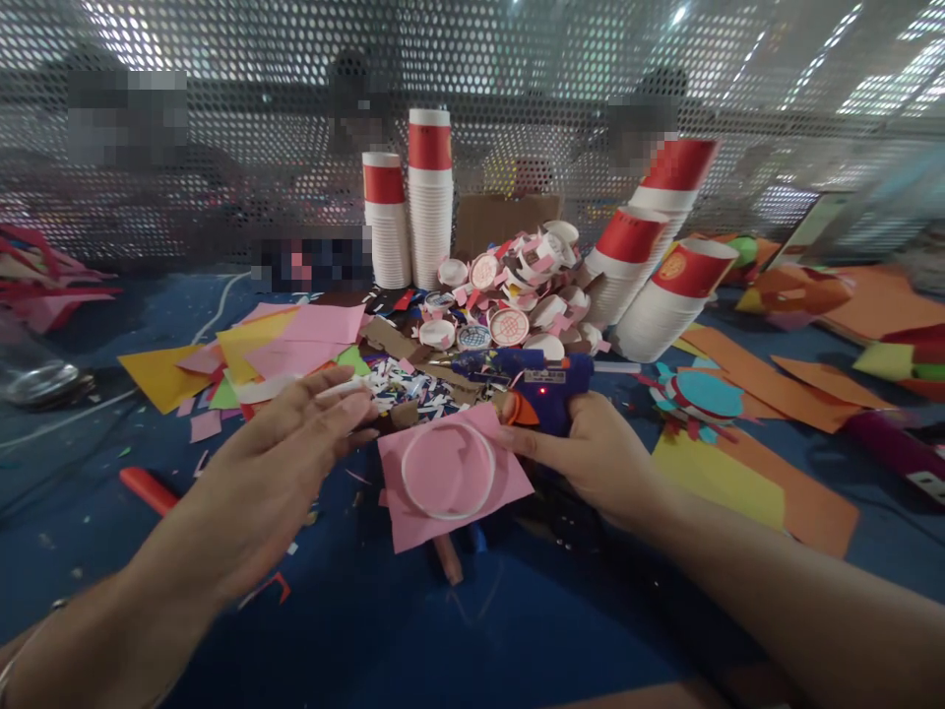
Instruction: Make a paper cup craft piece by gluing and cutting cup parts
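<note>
My right hand [591, 443] is wrapped around a blue hot glue gun [550, 394] with an orange trigger and a lit red light. Its nozzle points left. Below the nozzle is a square of pink paper [447, 473] bearing a thin white ring [488, 473]. The fingertips of my right hand are close to the paper's right corner; whether they touch it I cannot tell. Just left of the paper, my left hand [295, 448] has its fingers stretched out and slightly apart. A narrow white piece [344, 388] shows between those fingers; I cannot tell whether it is held.
Beyond the gun lies a heap of cut cup bottoms [509, 320] and paper scraps. Stacks of paper cups [430, 217] stand behind; others [671, 295] lean at right. Coloured paper [310, 335] lies left, orange sheets [783, 384] right. A red-handled item [148, 489] is near my left forearm.
</note>
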A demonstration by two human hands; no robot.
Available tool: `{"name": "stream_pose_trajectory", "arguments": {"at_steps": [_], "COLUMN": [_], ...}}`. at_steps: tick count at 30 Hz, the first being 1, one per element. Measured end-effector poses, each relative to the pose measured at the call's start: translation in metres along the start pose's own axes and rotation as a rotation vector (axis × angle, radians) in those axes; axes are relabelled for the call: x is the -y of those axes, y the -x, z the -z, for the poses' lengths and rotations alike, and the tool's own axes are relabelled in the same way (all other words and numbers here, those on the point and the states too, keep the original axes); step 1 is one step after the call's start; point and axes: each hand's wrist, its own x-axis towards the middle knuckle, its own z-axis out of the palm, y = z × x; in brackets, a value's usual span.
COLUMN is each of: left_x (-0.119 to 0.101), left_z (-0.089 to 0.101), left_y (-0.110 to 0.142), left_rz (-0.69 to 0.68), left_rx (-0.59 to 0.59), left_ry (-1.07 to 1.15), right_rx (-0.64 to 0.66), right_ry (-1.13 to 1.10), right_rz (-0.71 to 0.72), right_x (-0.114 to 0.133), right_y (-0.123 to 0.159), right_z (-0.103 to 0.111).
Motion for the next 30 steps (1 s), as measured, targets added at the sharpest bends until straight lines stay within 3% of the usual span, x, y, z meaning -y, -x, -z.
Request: {"name": "stream_pose_trajectory", "arguments": {"at_steps": [2,7,10,13,21,30], "left_x": [-0.005,-0.011,-0.009,-0.007,-0.002,-0.004], "left_z": [-0.011,-0.031,-0.037,-0.040,-0.048,-0.041], "left_y": [0.009,0.024,0.026,0.027,0.030,0.029], "left_rz": [0.177,0.316,0.375,0.399,0.288,0.295], "left_rx": [-0.054,0.255,0.304,0.313,0.307,0.335], "left_ry": [0.322,0.571,0.668,0.681,0.642,0.603], "right_rx": [-0.018,-0.042,-0.050,-0.056,-0.074,-0.083], "right_ry": [-0.078,-0.112,-0.081,-0.032,0.055,0.115], "right_rz": [-0.007,-0.006,-0.014,0.001,0.098,0.173], "right_x": [-0.002,-0.006,-0.006,-0.004,0.000,-0.002], "right_y": [0.000,0.000,0.001,0.002,0.003,0.005], "right_z": [0.000,-0.003,-0.004,-0.005,-0.005,-0.005]}}
